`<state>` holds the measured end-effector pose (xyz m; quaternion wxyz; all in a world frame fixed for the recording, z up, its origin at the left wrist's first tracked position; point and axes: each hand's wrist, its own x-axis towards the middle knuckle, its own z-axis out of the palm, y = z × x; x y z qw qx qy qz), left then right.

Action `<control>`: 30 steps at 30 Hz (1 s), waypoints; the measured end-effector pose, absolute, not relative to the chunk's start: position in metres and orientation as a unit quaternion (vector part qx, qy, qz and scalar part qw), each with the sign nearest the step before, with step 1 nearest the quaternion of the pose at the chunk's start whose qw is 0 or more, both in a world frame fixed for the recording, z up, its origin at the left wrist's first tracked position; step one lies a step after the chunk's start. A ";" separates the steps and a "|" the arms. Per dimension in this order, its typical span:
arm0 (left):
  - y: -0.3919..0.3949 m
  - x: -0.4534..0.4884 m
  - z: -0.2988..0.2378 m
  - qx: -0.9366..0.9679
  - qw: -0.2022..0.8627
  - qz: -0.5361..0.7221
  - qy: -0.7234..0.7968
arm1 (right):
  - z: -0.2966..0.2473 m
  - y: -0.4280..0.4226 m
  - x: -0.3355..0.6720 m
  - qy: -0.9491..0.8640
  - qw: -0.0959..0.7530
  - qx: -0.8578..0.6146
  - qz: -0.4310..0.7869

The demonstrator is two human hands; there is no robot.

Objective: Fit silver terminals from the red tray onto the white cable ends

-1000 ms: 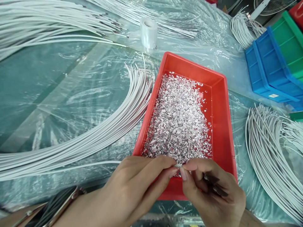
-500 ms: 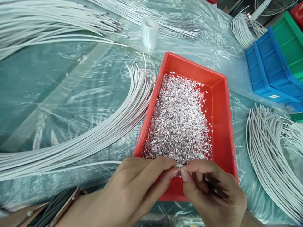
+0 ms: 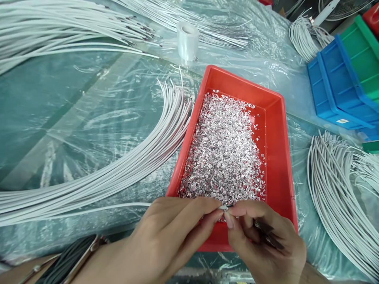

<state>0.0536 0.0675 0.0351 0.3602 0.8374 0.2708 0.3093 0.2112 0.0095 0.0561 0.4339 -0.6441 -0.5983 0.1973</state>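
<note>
Plastic-covered green tabletop [image 3: 59, 118] — cables [image 3: 142, 157]; bins [image 3: 340, 79]

Bare left hand [image 3: 166, 236] and bare right hand [image 3: 268, 254], bands on the left wrist.
A dark wristband [image 3: 66, 257] of bundled strands, edged by a narrow pinkish-tan strip [image 3: 83, 256]; farther up, a thin bracelet [image 3: 36, 267] with a small pale bead.

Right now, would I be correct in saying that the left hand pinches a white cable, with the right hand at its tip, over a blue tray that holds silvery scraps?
Not quite: the tray is red, not blue, as the head view shows. The left hand does pinch a white cable, with the right hand at its tip, above silvery scraps.
</note>
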 end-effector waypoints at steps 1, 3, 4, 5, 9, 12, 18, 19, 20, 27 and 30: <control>0.067 0.054 0.035 0.836 0.359 0.314 0.272 | 0.056 0.009 0.211 -0.598 0.434 -0.644 0.197; 0.067 0.053 0.034 0.831 0.363 0.319 0.274 | 0.055 0.009 0.211 -0.597 0.436 -0.645 0.194; 0.067 0.053 0.034 0.830 0.363 0.322 0.275 | 0.055 0.009 0.210 -0.597 0.437 -0.645 0.193; 0.066 0.052 0.034 0.830 0.361 0.323 0.275 | 0.054 0.009 0.210 -0.597 0.438 -0.644 0.191; 0.066 0.051 0.033 0.835 0.355 0.317 0.275 | 0.053 0.008 0.211 -0.603 0.437 -0.640 0.189; 0.066 0.052 0.033 0.834 0.360 0.315 0.274 | 0.051 0.008 0.211 -0.599 0.443 -0.640 0.190; 0.066 0.050 0.032 0.836 0.360 0.305 0.282 | 0.049 0.005 0.204 -0.593 0.462 -0.636 0.174; 0.066 0.049 0.032 0.835 0.363 0.300 0.286 | 0.051 0.004 0.206 -0.592 0.459 -0.640 0.170; 0.066 0.048 0.033 0.832 0.368 0.295 0.290 | 0.054 0.003 0.210 -0.589 0.452 -0.649 0.169; 0.072 0.050 0.037 0.811 0.422 0.280 0.292 | 0.068 0.013 0.260 -0.582 0.330 -0.733 0.125; 0.074 0.051 0.039 0.789 0.470 0.268 0.290 | 0.065 0.020 0.273 -0.595 0.309 -0.728 0.145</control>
